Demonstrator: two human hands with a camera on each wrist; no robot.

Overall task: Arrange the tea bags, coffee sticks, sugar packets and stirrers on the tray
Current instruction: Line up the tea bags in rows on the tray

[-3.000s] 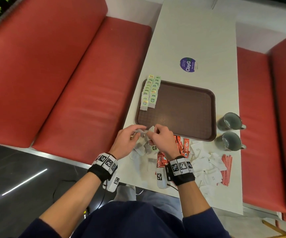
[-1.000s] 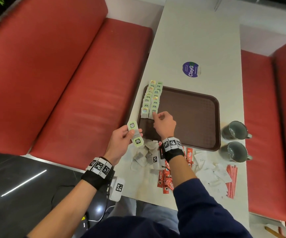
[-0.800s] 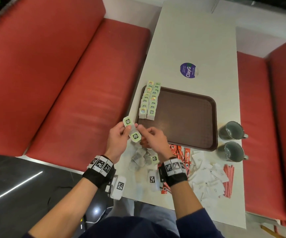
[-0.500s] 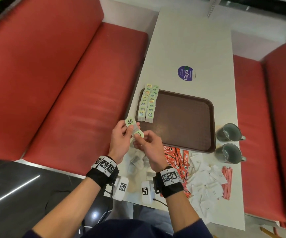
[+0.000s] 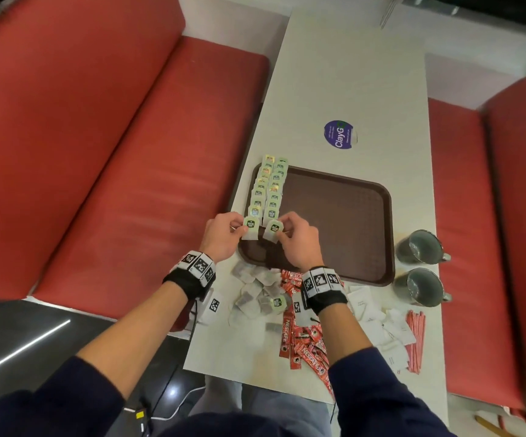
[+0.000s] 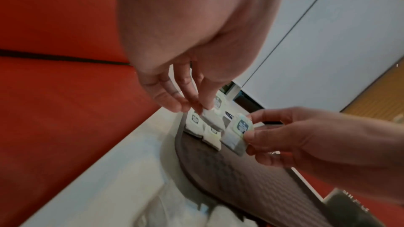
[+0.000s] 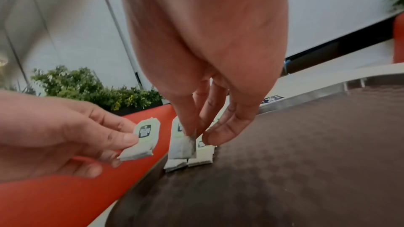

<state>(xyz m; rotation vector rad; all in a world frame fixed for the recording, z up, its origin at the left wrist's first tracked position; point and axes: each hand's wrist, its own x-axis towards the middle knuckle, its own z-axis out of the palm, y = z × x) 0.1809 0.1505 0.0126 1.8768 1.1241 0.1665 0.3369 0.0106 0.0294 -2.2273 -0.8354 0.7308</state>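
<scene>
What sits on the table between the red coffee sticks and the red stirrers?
Head view: a scatter of white sugar packets lies between the red coffee sticks and the red stirrers, on the white table.

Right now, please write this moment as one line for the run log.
step: placing tea bags | left hand: holds tea bag | right hand: holds tea bag | tray: two rows started | sticks, sugar, stirrers: off tray

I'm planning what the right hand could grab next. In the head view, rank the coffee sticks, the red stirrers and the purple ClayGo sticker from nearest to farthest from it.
1. Coffee sticks: just behind the right hand, by its wrist.
2. Purple sticker: beyond the tray, far side.
3. Red stirrers: near-right table corner. The last two are fairly close to call.
</scene>
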